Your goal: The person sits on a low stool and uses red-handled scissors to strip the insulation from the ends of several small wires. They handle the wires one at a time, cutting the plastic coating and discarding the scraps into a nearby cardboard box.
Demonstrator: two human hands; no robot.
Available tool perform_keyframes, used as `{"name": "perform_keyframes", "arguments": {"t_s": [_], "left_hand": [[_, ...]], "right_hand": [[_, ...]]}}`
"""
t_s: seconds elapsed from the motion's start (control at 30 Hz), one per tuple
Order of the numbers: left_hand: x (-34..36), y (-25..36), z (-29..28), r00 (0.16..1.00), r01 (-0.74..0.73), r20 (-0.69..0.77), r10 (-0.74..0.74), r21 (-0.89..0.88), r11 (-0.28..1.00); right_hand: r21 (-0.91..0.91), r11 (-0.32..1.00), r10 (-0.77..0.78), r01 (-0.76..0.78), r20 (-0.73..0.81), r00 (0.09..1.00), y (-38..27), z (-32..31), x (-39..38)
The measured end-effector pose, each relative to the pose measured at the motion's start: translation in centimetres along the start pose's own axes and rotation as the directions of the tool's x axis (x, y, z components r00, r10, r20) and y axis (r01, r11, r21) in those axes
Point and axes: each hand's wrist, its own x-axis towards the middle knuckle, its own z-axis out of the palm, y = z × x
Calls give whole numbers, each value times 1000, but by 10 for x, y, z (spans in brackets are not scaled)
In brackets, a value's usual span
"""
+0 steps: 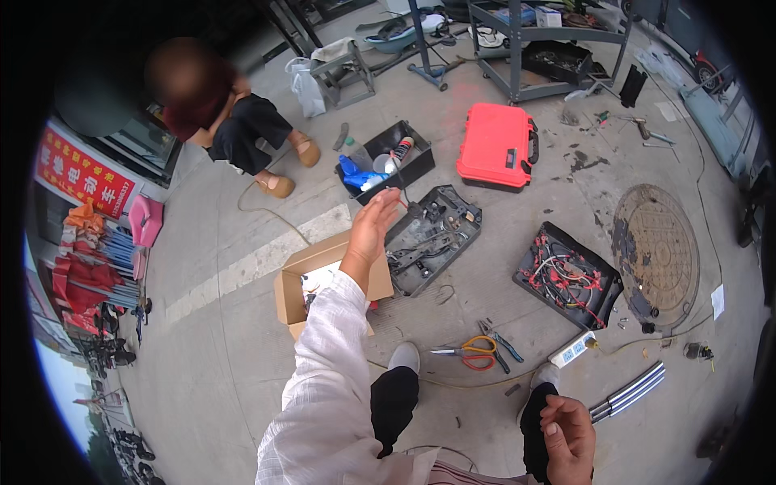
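My left hand reaches forward above the open cardboard box, its fingers stretched out and nothing clearly held. Just beyond the fingertips, a black plastic tray-like housing lies with dark metal parts and tools in it. A thin reddish thing shows by the fingertips, too small to name. Low at the right, my right hand hangs in front of my leg with its fingers loosely bent, the thumb apart and no object visible in it. White and dark items partly show inside the box, the rest hidden by my sleeve.
Orange-handled scissors and pliers lie before my feet, near a power strip. Around them are a black tray of wires, a red case, a black bin and a manhole cover. A person crouches far left.
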Motion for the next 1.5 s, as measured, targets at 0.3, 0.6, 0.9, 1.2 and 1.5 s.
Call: {"name": "perform_keyframes", "arguments": {"t_s": [0.3, 0.6, 0.9, 1.2, 1.5], "left_hand": [[-233, 81, 133, 966, 128, 246, -79, -194, 973], [-226, 18, 177, 990, 80, 119, -73, -56, 995], [-191, 8, 197, 997, -74, 3, 75, -112, 991], [-187, 8, 198, 990, 137, -49, -129, 232, 963], [-199, 8, 199, 992, 119, 33, -124, 123, 985]], "right_hand": [[-290, 793, -584, 536, -112, 804, -5, 87, 71], [-99, 908, -410, 407, -12, 912, 33, 95, 89], [73, 919, -381, 388, -88, 920, 17, 93, 117], [30, 905, -420, 424, -97, 902, 16, 97, 121], [4, 904, -426, 428, -99, 899, 19, 97, 110]]}}
